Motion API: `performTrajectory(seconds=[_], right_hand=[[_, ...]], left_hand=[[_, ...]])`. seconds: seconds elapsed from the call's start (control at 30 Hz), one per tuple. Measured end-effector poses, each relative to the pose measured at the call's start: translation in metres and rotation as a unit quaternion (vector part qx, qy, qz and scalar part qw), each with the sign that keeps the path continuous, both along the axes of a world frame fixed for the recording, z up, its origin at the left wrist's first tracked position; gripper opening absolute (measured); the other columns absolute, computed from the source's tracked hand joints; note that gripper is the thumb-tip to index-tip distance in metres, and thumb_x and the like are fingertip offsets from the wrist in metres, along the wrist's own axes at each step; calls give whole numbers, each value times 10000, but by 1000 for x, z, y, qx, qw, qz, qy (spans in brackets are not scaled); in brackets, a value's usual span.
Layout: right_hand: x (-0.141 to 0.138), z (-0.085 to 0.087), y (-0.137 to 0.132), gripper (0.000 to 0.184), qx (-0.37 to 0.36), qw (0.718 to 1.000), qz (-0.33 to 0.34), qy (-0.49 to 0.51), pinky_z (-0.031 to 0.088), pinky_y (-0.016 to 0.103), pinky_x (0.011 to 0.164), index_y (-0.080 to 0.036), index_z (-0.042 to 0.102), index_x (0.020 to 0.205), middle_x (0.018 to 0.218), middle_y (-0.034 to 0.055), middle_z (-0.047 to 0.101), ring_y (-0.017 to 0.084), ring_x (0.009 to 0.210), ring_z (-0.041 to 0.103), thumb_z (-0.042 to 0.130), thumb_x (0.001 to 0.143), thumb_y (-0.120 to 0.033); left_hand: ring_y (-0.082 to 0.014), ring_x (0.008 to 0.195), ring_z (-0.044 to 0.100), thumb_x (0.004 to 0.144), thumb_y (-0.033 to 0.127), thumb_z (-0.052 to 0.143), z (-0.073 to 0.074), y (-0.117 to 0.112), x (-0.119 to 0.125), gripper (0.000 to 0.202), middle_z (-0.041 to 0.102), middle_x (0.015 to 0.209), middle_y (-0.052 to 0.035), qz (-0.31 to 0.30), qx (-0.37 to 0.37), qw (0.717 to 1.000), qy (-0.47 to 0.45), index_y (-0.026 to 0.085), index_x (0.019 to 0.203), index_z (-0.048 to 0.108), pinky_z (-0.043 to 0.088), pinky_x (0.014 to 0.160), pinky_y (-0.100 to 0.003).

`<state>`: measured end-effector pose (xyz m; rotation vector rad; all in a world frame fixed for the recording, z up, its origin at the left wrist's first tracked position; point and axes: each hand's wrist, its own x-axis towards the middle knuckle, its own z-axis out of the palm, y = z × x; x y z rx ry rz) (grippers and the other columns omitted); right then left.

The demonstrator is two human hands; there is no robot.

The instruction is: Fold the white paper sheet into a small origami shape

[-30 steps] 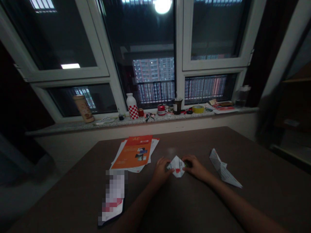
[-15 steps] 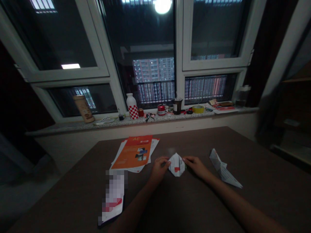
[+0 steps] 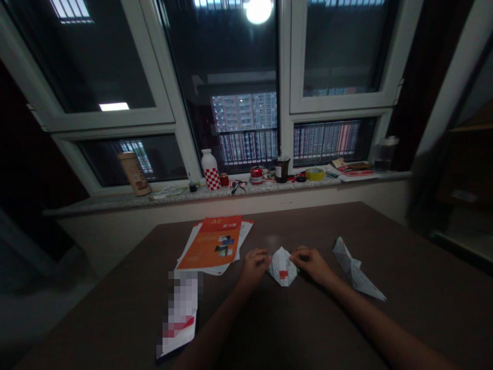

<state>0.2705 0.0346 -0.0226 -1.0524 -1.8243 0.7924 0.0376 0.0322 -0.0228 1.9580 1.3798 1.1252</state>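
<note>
Between my hands, over the brown table (image 3: 292,329), is a small folded paper (image 3: 282,267) with printed lines and a red patch. It comes to a point at the top. My left hand (image 3: 256,264) is closed at its left edge, thumb and fingers pinched together. On the other side, my right hand (image 3: 311,262) pinches the upper right edge between thumb and bent forefinger. A larger folded paper piece (image 3: 356,270), with pointed ends, lies to the right of my right hand.
An orange booklet (image 3: 213,244) tops a stack of papers at the table's far left. Nearer me lies a phone-like object (image 3: 179,334), partly blurred out. The windowsill holds a checkered bottle (image 3: 211,174), a tan tumbler (image 3: 134,174), a dark cup (image 3: 282,170) and yellow tape (image 3: 315,174).
The folded paper has shifted slightly toward me and right, its faces tilted a little differently. My right hand has moved in over its upper right edge. My left fingers have shifted slightly.
</note>
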Motion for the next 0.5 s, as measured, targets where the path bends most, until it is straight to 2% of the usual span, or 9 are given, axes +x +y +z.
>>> performTrajectory(seconds=[0.13, 0.3, 0.5], right_hand=[[-3, -2, -2, 381, -11, 1000, 12, 5, 450, 352, 821, -178, 715, 703, 798, 74, 690, 228, 844, 625, 599, 820, -522], [-10, -6, -3, 424, -74, 995, 26, 67, 472, 335, 757, -167, 726, 866, 844, 69, 715, 226, 813, 634, 569, 829, -559], [-13, -4, -4, 347, 1, 1000, -28, -12, 461, 330, 758, -169, 702, 820, 805, 66, 663, 218, 812, 608, 517, 884, -455]], left_hand=[[-269, 1171, 546, 795, 284, 629, 1, -1, 4, 140, 699, 1127, -77, -13, 2, 1000, 8, 223, 696, 707, 345, 1065, -481], [-268, 1224, 502, 771, 256, 645, 6, -6, 6, 134, 683, 1155, -74, -24, 17, 1000, 8, 212, 645, 656, 349, 1062, -467], [-258, 1091, 592, 753, 296, 671, 11, -10, 10, 103, 713, 1031, -68, -14, 27, 999, 30, 216, 694, 698, 378, 1023, -443]])
